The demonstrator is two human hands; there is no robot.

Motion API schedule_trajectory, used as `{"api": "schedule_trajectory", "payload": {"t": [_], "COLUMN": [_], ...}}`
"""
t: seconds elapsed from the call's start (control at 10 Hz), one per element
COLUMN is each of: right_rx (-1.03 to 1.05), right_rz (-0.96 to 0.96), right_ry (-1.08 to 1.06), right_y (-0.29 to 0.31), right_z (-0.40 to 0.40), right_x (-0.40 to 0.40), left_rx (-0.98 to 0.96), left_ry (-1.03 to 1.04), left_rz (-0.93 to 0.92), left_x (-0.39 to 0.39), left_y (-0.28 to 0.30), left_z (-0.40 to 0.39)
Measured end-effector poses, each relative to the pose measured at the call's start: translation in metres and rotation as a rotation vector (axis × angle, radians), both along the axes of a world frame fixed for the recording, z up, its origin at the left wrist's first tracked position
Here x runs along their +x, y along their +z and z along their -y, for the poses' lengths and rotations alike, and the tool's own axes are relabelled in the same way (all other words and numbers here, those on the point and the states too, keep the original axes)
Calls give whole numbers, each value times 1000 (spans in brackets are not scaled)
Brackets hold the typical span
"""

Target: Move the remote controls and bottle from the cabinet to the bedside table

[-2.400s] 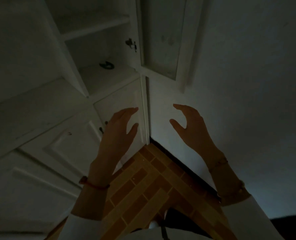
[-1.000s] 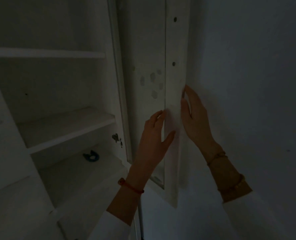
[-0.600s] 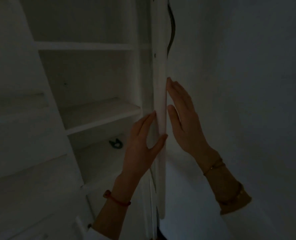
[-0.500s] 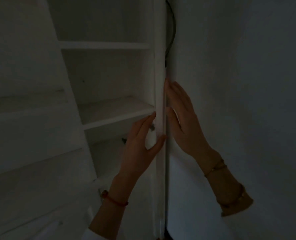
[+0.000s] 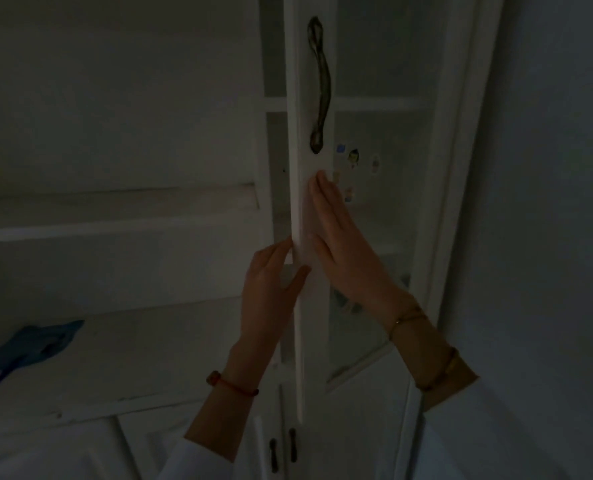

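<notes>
In this dim view no remote control or bottle shows. A white cabinet door (image 5: 303, 188) with a glass pane and a dark curved handle (image 5: 320, 84) stands nearly flush with the cabinet front. My left hand (image 5: 271, 296) pinches the door's free edge, fingers behind it and thumb on the front. My right hand (image 5: 343, 244) lies flat against the door's front frame below the handle, fingers straight, holding nothing. Through the glass I make out white shelves; what stands on them is too dark to tell.
A blue fly swatter (image 5: 28, 344) lies on the white ledge at the left. Small stickers (image 5: 354, 157) dot the glass pane. Two lower cabinet doors with dark handles (image 5: 283, 452) sit below my hands. A plain wall (image 5: 548, 202) runs along the right.
The door has swung from wide open to almost closed under both hands. My view has turned left, so the door's front and handle now face me.
</notes>
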State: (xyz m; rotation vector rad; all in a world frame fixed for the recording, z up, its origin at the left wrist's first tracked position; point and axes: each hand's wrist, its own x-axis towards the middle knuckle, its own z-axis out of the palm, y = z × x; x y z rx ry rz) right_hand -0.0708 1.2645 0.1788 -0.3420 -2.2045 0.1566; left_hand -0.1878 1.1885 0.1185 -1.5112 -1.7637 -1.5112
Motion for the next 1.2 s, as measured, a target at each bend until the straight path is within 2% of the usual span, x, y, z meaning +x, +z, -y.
{"api": "schedule_trajectory", "payload": {"t": [0.5, 1.0, 1.2], "right_rx": [130, 154, 136], "right_rz": [22, -1, -67], "right_ry": [-229, -285, -222], "right_y": [-2, -3, 2], "right_z": [-64, -86, -76], "right_x": [-105, -129, -117], "left_rx": [61, 52, 56], "left_ry": [142, 188, 123], "left_rz": [76, -4, -119], "left_x": [-90, -114, -122], "left_y": [5, 6, 8], "left_z": [-62, -86, -65]}}
